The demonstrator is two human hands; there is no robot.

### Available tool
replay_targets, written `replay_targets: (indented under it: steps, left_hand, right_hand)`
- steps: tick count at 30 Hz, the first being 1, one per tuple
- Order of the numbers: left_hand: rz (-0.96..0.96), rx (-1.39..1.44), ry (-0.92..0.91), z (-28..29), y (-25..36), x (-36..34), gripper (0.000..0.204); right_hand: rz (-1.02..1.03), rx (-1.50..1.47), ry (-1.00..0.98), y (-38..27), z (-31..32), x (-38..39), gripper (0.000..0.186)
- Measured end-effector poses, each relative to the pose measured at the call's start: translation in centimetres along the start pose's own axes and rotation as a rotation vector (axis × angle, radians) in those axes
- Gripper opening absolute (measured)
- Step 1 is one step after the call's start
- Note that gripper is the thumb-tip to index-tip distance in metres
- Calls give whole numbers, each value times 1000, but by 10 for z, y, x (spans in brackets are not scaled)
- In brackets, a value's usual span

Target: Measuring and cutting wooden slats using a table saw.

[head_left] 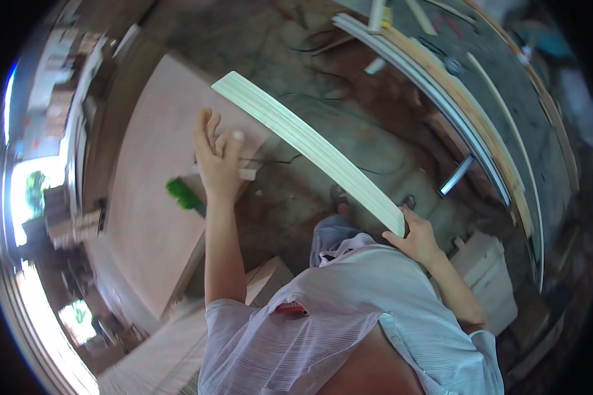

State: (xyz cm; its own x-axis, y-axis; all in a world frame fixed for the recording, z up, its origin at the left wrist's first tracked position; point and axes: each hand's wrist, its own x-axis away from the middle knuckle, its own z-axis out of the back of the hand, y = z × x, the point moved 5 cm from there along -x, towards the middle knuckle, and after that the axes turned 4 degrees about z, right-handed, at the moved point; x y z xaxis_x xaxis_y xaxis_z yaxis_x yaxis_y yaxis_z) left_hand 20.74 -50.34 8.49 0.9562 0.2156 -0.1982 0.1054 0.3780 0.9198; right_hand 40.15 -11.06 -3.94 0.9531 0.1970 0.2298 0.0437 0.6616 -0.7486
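Observation:
My right hand (414,234) grips the near end of a long, pale cream grooved strip (308,147), which reaches diagonally up to the left over the edge of a pinkish board (153,151). My left hand (219,155) is raised beside the strip's far part, fingers curved and apart, a little below and left of it, holding nothing. Below that hand a green bristled brush (182,193) lies on the board, and a small pale piece (247,174) sits at the board's right edge.
At the right, long metal rails (425,79), a wooden plank (520,220) and thin strips lie along a grey bench (494,79). A pale box-like object (481,276) stands at lower right. Cables cross the concrete floor (310,210) near my feet. Bright openings and stacked items line the left.

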Motion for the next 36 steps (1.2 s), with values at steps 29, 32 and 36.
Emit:
replay_targets:
  steps: [29,32,36]
  left_hand:
    - [355,390,-694,-469,139,77,37]
    - [376,376,-741,-496,130,71,37]
    - [439,364,-774,-537,108,62,36]
  right_hand:
    - [-289,368,545,223,341,295,63]
    - [-322,379,548,236,353,290,63]
    - [-361,402,590,252,367,279,62]
